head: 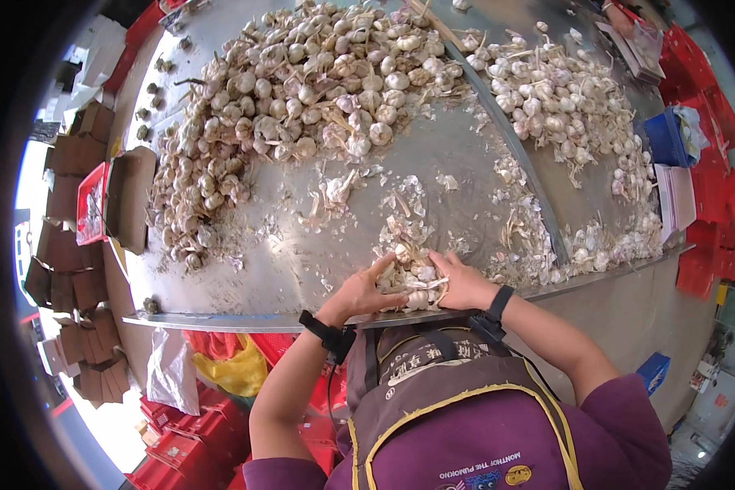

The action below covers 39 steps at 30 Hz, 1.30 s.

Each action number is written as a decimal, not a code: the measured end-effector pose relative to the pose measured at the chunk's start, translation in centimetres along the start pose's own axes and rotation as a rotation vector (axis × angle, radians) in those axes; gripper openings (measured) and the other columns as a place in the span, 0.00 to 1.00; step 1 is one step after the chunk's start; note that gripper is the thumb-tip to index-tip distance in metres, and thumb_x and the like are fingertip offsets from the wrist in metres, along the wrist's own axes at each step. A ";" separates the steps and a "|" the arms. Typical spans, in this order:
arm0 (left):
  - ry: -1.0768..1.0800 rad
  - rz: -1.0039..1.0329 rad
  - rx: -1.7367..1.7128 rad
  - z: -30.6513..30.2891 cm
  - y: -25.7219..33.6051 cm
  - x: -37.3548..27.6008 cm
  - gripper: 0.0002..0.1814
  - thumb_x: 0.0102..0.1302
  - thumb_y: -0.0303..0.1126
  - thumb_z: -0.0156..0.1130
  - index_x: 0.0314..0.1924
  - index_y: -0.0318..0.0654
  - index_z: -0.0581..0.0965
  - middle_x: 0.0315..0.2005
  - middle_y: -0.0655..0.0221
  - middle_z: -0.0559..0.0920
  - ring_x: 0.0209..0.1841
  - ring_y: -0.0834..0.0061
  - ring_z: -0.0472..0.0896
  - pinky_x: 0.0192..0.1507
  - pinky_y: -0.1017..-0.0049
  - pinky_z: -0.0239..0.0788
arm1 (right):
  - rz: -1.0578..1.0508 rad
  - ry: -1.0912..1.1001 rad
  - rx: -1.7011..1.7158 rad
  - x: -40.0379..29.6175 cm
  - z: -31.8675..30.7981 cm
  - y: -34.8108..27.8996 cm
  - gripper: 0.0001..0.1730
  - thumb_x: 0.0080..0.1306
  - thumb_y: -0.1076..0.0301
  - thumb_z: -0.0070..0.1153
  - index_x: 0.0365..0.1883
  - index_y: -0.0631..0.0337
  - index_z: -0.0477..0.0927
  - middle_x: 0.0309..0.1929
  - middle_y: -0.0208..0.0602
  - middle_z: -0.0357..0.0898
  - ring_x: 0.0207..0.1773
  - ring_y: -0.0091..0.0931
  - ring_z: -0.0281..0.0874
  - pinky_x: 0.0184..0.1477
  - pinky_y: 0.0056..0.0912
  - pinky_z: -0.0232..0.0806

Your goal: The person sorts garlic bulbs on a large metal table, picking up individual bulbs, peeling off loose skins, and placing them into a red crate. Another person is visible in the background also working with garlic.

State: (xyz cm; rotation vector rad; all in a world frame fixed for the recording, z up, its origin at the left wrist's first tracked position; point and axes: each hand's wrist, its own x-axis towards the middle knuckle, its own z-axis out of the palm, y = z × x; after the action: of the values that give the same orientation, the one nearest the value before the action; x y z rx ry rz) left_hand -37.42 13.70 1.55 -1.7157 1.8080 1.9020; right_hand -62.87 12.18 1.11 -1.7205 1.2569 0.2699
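On the metal table, close to its near edge, lies a small heap of garlic bulbs and loose skins (418, 299). My left hand (362, 295) is on the heap's left side, fingers spread around it. From the right, my right hand (462, 283) touches the same heap with its fingers apart. Both hands cup the bulbs between them; neither is closed around a single one. Papery garlic skins (404, 229) lie just beyond the fingertips. A dark band with a small device is strapped on each wrist.
A large pile of garlic bulbs (306, 79) covers the table's far left. Beyond a metal divider (520, 153) lies another garlic pile (551, 98). A blue bin (669, 138) stands at right, a red crate (92, 205) at left. Another person's hand (620, 21) shows at top right.
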 end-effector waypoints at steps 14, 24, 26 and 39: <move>0.117 0.139 -0.895 1.6 -3.3 -1.7 0.41 0.55 0.26 0.74 0.66 0.44 0.64 0.48 0.70 0.80 0.48 0.74 0.80 0.42 0.71 0.80 | -0.340 -0.371 0.958 7.2 4.6 -2.9 0.61 0.42 0.87 0.68 0.73 0.49 0.52 0.62 0.35 0.69 0.65 0.28 0.67 0.66 0.34 0.64; 0.688 0.219 -1.041 -2.3 -8.4 -17.8 0.33 0.54 0.22 0.67 0.62 0.37 0.68 0.48 0.68 0.80 0.46 0.74 0.81 0.47 0.72 0.76 | -0.478 -0.786 0.609 7.9 4.0 -24.7 0.60 0.43 0.85 0.66 0.74 0.48 0.52 0.63 0.39 0.68 0.64 0.33 0.67 0.62 0.35 0.68; 0.839 0.180 -1.018 -1.6 -9.7 -23.2 0.31 0.55 0.23 0.66 0.61 0.37 0.70 0.47 0.68 0.80 0.46 0.73 0.82 0.47 0.70 0.77 | -0.682 -0.811 0.617 7.2 8.8 -28.5 0.59 0.46 0.81 0.67 0.75 0.49 0.51 0.63 0.41 0.68 0.64 0.34 0.67 0.62 0.37 0.67; 1.229 -0.417 -0.835 7.3 -21.7 -31.9 0.36 0.63 0.33 0.68 0.69 0.41 0.64 0.45 0.62 0.78 0.35 0.79 0.78 0.31 0.80 0.71 | -0.490 -0.118 0.101 12.8 -3.3 -16.6 0.31 0.59 0.64 0.62 0.62 0.56 0.71 0.57 0.46 0.74 0.47 0.30 0.81 0.46 0.30 0.75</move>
State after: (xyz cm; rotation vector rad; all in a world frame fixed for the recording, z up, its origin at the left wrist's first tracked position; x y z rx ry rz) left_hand -15.64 46.08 5.82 -3.6672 0.3625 1.5210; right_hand -44.51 1.92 3.85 -1.8337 0.7198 0.0160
